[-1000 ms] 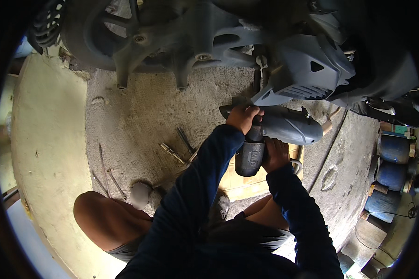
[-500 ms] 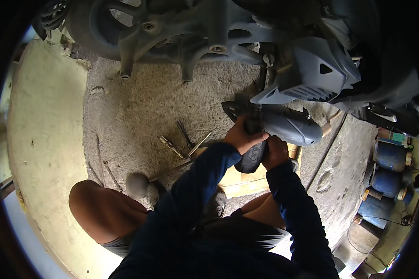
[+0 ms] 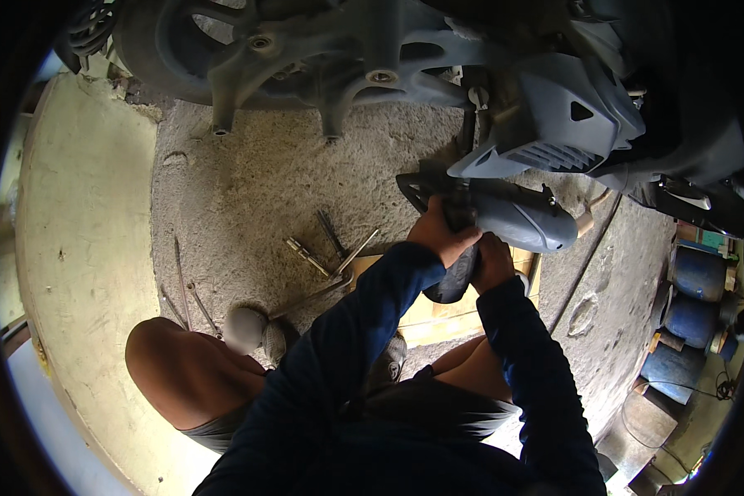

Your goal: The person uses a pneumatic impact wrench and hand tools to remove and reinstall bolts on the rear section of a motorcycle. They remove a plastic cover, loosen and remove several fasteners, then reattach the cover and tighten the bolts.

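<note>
My left hand [image 3: 440,234] is closed around the upper end of a black, round-ended part [image 3: 450,288], its thumb pointing right. On the part's right side my right hand [image 3: 495,262] grips too, the two hands nearly touching. The part's exact kind is unclear, and the hands cover much of it. Just beyond them lies a grey muffler [image 3: 527,217], its pipe end towards the right. A grey slatted cover [image 3: 554,124] on the motorcycle hangs above the muffler and hides part of it.
The motorcycle's frame [image 3: 339,58] and wheel [image 3: 153,54] span the far side. Several metal tools [image 3: 332,256] and a mallet [image 3: 248,329] lie on the rough floor by my foot. A yellowish board [image 3: 426,326] is under my hands. Blue containers [image 3: 688,322] line the right wall.
The view has shifted slightly. Both hands keep their hold on the black part, which appears turned a little, so its raised marking shows less clearly.
</note>
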Available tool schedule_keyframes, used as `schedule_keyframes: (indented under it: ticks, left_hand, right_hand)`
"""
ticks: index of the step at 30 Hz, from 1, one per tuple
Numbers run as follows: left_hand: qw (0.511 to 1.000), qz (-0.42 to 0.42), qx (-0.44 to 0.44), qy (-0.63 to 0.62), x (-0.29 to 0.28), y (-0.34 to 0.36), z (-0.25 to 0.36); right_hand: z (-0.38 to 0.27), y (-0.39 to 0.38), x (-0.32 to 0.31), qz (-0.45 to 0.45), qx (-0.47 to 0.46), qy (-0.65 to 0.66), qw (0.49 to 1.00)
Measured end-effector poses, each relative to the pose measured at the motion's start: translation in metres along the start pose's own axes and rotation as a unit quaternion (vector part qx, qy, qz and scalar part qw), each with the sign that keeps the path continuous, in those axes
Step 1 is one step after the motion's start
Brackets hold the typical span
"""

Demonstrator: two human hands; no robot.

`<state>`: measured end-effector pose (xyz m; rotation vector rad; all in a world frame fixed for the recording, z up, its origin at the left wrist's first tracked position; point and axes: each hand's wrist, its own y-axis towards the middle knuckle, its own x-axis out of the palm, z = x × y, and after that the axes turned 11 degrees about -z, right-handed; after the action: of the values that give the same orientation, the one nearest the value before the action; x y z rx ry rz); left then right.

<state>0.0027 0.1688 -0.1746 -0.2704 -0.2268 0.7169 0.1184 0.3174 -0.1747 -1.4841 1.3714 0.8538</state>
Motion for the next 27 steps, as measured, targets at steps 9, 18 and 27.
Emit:
schedule_keyframes:
  ticks: [9,18,27]
  left_hand:
    - [0.999,-0.004,-0.025,0.041,0.002,0.001,0.002]
    - [1.000,-0.002,0.005,0.013,0.014,0.003,-0.007]
    - [0.999,-0.026,0.000,-0.026,0.007,-0.002,0.001]
  right_hand:
    - [0.005,0.000,0.003,0.004,0.003,0.007,1.000]
    - [0.008,-0.009,-0.011,-0.031,0.026,0.009,0.999]
    - [0.008,-0.008,-0.005,-0.034,0.025,0.015,0.999]
